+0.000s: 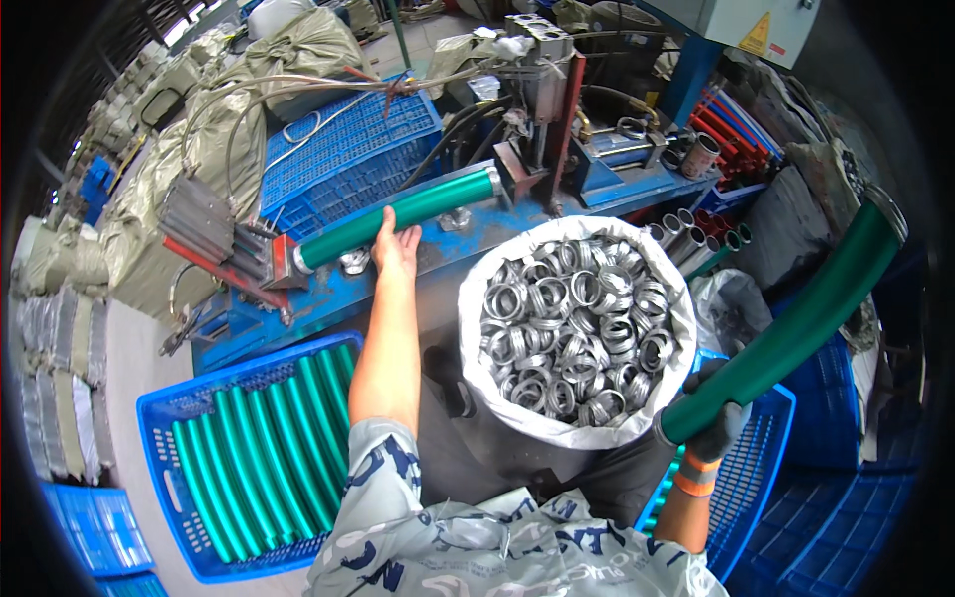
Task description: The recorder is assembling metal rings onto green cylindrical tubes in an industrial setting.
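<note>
A green tube (443, 201) lies across the blue machine bench (453, 239), its metal-ringed ends between the machine's two end fixtures. My bare left hand (396, 247) holds this tube near its middle from the near side, thumb up along it and the other fingers partly hidden beneath. My right hand (726, 433), in a dark glove with an orange cuff, is closed round the lower end of a second green tube (796, 333). That tube slants up to the right and carries a metal ring at its top end. Between my arms stands a white-lined bin (476, 343) heaped with metal rings (577, 333).
A blue crate (154, 418) of green tubes sits at the lower left, and another blue crate (766, 468) lies under my right arm. Behind the bench are a stack of blue crates (348, 149) and bulging sacks (298, 50). Red tubes (721, 134) lie at the far right.
</note>
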{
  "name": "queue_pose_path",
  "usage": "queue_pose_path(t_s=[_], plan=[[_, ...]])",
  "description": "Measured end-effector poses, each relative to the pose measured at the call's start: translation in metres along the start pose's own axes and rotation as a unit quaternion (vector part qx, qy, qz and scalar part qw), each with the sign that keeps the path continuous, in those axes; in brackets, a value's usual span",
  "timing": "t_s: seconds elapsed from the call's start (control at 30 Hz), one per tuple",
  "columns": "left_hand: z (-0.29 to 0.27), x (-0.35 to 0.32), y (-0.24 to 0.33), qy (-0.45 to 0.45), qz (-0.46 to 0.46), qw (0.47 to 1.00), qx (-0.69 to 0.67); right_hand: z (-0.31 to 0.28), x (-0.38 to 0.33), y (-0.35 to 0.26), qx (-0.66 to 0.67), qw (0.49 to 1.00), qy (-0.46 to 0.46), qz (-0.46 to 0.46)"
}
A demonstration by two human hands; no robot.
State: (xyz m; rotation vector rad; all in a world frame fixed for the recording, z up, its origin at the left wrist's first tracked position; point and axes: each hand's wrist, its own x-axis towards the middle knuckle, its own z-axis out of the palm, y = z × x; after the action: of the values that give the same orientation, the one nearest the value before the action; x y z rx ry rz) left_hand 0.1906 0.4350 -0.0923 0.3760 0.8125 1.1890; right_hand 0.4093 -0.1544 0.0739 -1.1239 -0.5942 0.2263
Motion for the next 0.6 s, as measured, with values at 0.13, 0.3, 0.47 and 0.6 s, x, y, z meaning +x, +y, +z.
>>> queue_pose_path(t_s=[0.13, 0.3, 0.47, 0.6], plan=[[0.007, -0.006, 0.002, 0.004, -0.009, 1.000, 0.028, 0.001, 0.000, 0.016, 0.040, 0.999, 0.003, 0.015], [-0.010, -0.004, 0.024, 0.000, -0.011, 0.996, 0.084, 0.002, -0.007, 0.014, 0.014, 0.998, 0.027, 0.053], [-0.004, -0.013, 0.002, -0.036, -0.031, 0.990, 0.134, -0.097, -0.052, -0.014, -0.126, 0.980, 0.150, 0.025], [-0.025, 0.033, -0.001, -0.084, -0.053, 0.992, 0.084, -0.267, -0.141, -0.029, -0.293, 0.929, 0.224, -0.009]])
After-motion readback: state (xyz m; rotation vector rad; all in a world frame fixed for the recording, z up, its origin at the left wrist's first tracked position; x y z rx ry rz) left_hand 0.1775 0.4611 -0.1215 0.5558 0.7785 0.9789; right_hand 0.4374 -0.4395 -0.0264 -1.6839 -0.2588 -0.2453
